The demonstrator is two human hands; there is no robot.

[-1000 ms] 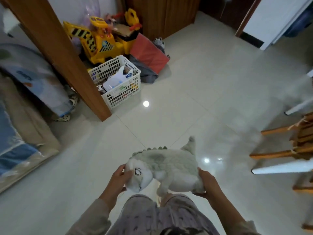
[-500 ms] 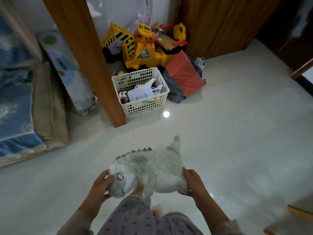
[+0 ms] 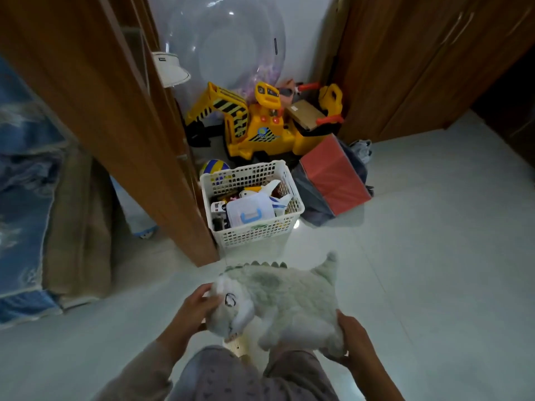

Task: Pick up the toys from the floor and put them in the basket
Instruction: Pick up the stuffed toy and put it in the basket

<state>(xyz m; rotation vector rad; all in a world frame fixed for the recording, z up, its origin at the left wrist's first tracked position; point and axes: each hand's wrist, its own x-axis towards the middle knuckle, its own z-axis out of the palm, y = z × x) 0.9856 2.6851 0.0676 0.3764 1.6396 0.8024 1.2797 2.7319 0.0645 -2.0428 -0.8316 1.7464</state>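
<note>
A pale green plush dinosaur (image 3: pixel 283 299) with a row of back spikes hangs in the air between both my hands, low in the head view. My left hand (image 3: pixel 195 309) grips its head and my right hand (image 3: pixel 351 334) grips its rear end. A white perforated plastic basket (image 3: pixel 254 234) stands on the floor just beyond the plush, beside a wooden door frame. Several toys and a white plastic box with a blue latch (image 3: pixel 250 209) lie inside the basket.
The wooden door frame (image 3: pixel 130 146) rises left of the basket. Behind the basket stand a yellow ride-on excavator (image 3: pixel 260 125), a ball (image 3: pixel 214 167) and a red bag (image 3: pixel 333 175). Wooden wardrobe doors (image 3: pixel 419 62) close the right. Bedding (image 3: pixel 26 198) lies far left.
I have walked toward the basket, which now looks larger and nearer and sits straight ahead. Both hands keep the same hold on the plush dinosaur.
</note>
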